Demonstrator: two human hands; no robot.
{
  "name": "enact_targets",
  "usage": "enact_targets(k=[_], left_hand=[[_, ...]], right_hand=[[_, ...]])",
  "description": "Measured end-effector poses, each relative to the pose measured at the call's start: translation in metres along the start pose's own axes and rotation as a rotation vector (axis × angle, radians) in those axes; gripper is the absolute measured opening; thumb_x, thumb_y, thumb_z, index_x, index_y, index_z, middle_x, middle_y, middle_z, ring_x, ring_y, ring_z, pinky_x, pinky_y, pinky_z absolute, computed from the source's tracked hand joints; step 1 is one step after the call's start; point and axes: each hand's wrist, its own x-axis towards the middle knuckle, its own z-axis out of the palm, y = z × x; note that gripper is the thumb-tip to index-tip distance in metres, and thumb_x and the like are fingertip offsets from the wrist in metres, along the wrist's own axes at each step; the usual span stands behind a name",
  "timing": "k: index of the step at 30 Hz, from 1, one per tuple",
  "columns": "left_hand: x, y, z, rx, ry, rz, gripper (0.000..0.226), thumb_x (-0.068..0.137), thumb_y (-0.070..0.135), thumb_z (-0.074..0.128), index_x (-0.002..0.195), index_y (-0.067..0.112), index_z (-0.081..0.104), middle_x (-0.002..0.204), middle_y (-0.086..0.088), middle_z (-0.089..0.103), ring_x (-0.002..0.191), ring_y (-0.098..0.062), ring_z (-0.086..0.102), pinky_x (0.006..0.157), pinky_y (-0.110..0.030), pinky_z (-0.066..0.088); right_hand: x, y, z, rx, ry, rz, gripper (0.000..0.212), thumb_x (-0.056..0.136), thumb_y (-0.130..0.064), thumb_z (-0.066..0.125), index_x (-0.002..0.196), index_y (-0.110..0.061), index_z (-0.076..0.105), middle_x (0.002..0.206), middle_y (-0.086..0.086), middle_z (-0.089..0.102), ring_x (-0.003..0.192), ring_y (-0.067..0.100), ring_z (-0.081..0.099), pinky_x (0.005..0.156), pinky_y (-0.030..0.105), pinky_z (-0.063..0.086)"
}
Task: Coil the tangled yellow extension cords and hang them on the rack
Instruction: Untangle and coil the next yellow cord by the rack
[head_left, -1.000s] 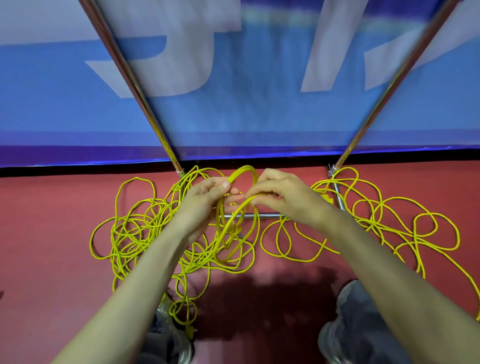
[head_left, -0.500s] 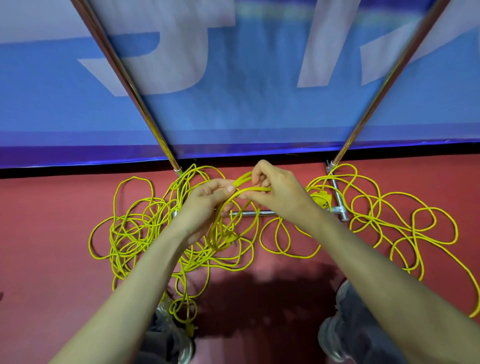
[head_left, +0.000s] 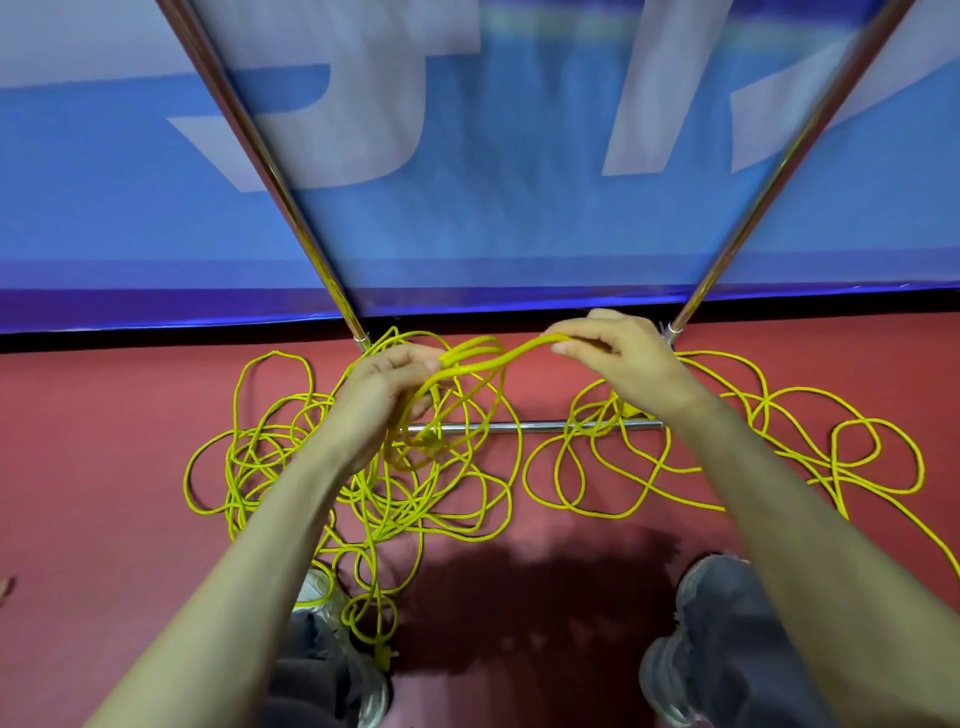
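Step in hand: coiling, at an early stage by my judgement; only a few turns are gathered and most of the cord is still on the floor
Left hand (head_left: 387, 395): fingers curled round a small bundle of turns, held above the dense tangle of the yellow extension cords (head_left: 291, 457)
Right hand (head_left: 623, 358): thumb and fingers pinch a single strand (head_left: 498, 358) leading out of that bundle; the hand sits to the right and farther off, near the foot of the right upright
Cords: spread on the red floor (head_left: 104, 493) in two masses, the dense tangle at left and looser loops (head_left: 779, 431) at right; both cross the base bar (head_left: 535, 427) of the rack (head_left: 270, 171); a plug (head_left: 384, 657) lies nearest, beside the left shoe (head_left: 322, 597)
Rack: two slanting uprights against a blue banner (head_left: 467, 218); no coil hangs on the part in view; the top is out of frame
Next move, as judged: carry the pinched strand back to the left hand as a fresh turn; the slack must run free of the tangle, so a snag in the left mass is the likely hindrance
Change from a second ago: the hands, then almost touching at centre, now stand apart; the rounded loop between them is drawn out flat to the right
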Motion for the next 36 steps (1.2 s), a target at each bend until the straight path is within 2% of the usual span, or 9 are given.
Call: enact_targets(k=[6,9,11,14,17,20,25,30,36], left_hand=[[-0.006,-0.004,0.006,0.084,-0.078,0.040,0.021,0.084,0.033,0.070,0.087,0.013,0.068,0.061,-0.007,0.053,0.048,-0.012,0.042,0.044,-0.019,0.034],[-0.005,-0.007,0.013,0.128,-0.078,0.072,0.012,0.088,0.019,0.062,0.093,0.008,0.065,0.056,0.010,0.054,0.047,-0.003,0.044,0.047,-0.014,0.036],[-0.005,-0.008,0.015,0.156,-0.098,0.078,0.013,0.094,0.018,0.058,0.092,0.008,0.066,0.061,0.004,0.054,0.048,-0.003,0.041,0.050,-0.016,0.035],[-0.007,-0.007,0.016,0.176,-0.154,0.072,0.039,0.091,0.046,0.058,0.090,0.008,0.069,0.076,-0.017,0.055,0.052,-0.009,0.039,0.052,-0.026,0.031],[-0.007,-0.008,0.016,0.087,-0.157,0.082,0.025,0.087,0.035,0.066,0.094,0.011,0.068,0.079,-0.011,0.059,0.052,-0.008,0.038,0.056,-0.025,0.030],[-0.006,-0.010,0.014,0.086,-0.207,0.106,0.022,0.087,0.029,0.065,0.100,0.011,0.067,0.076,0.001,0.066,0.053,-0.007,0.039,0.055,-0.021,0.031],[-0.004,-0.005,0.011,-0.151,-0.149,0.081,0.021,0.079,0.019,0.071,0.096,0.007,0.067,0.073,0.000,0.066,0.045,-0.003,0.034,0.045,-0.013,0.031],[-0.001,-0.006,0.008,-0.091,-0.148,0.072,0.021,0.089,0.023,0.061,0.087,0.003,0.063,0.073,-0.014,0.048,0.045,-0.005,0.028,0.042,-0.013,0.027],[-0.006,-0.005,0.009,0.154,-0.159,0.054,0.034,0.087,0.041,0.052,0.072,0.014,0.065,0.052,-0.001,0.036,0.046,-0.008,0.026,0.047,-0.019,0.024]], right_hand=[[0.001,-0.007,0.000,-0.015,0.022,-0.024,0.018,0.087,-0.020,0.065,0.103,-0.024,0.073,0.070,-0.006,0.040,0.065,0.005,0.042,0.064,0.011,0.032],[0.002,-0.015,0.008,-0.022,0.014,-0.050,0.017,0.087,-0.020,0.066,0.101,-0.022,0.074,0.070,-0.005,0.043,0.066,0.003,0.043,0.065,0.009,0.032],[0.002,-0.018,0.010,0.021,0.054,-0.031,0.016,0.086,-0.018,0.067,0.100,-0.019,0.074,0.070,-0.005,0.047,0.066,0.001,0.045,0.065,0.008,0.032],[0.004,-0.018,0.007,0.053,0.108,0.010,0.016,0.085,-0.016,0.067,0.099,-0.018,0.074,0.074,-0.001,0.058,0.071,0.003,0.050,0.066,0.008,0.033],[0.004,-0.014,0.006,0.057,0.100,0.046,0.014,0.085,-0.018,0.067,0.098,-0.017,0.074,0.085,0.007,0.067,0.078,0.011,0.055,0.073,0.013,0.037],[0.004,-0.013,0.008,0.073,0.091,0.095,0.011,0.088,-0.019,0.065,0.096,-0.016,0.072,0.077,-0.003,0.065,0.068,-0.001,0.052,0.067,0.011,0.036],[0.001,-0.011,0.003,0.328,-0.290,0.109,0.034,0.083,-0.027,0.071,0.115,-0.030,0.062,0.113,-0.002,0.061,0.093,0.000,0.053,0.080,0.015,0.041],[0.000,-0.009,0.014,0.100,-0.200,0.073,0.016,0.085,-0.025,0.068,0.101,-0.022,0.065,0.092,-0.007,0.059,0.082,-0.006,0.051,0.071,0.015,0.036],[0.001,-0.016,0.003,0.220,-0.104,0.062,0.006,0.089,-0.021,0.064,0.086,-0.025,0.067,0.078,-0.008,0.064,0.072,-0.003,0.051,0.070,0.013,0.037]])
